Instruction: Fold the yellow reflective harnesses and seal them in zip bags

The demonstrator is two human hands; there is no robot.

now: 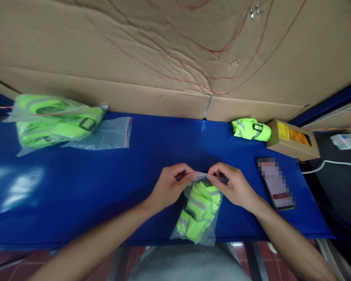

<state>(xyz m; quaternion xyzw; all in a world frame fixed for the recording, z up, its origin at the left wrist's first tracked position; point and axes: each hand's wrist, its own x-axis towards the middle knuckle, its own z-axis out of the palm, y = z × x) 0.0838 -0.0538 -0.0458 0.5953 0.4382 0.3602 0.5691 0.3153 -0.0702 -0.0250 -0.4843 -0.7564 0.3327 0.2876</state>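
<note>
A clear zip bag point(212, 235) lies at the table's near edge with a folded neon-yellow reflective strap point(200, 207) inside it. My left hand point(175, 181) pinches the left part of the bag's top edge between thumb and fingers. On the right part of the same edge, my right hand point(229, 181) holds a similar pinch. A short stretch of the zip edge shows between the two hands. Whether the zip is sealed, I cannot tell. A dark buckle shows through the plastic.
Bagged neon straps point(58, 121) lie at the back left beside a flat zip bag point(111, 132). A rolled neon strap point(251, 130) rests against a cardboard box point(292, 138) at the back right. A phone point(276, 183) lies on the blue table point(105, 207), and cardboard point(134, 47) stands behind.
</note>
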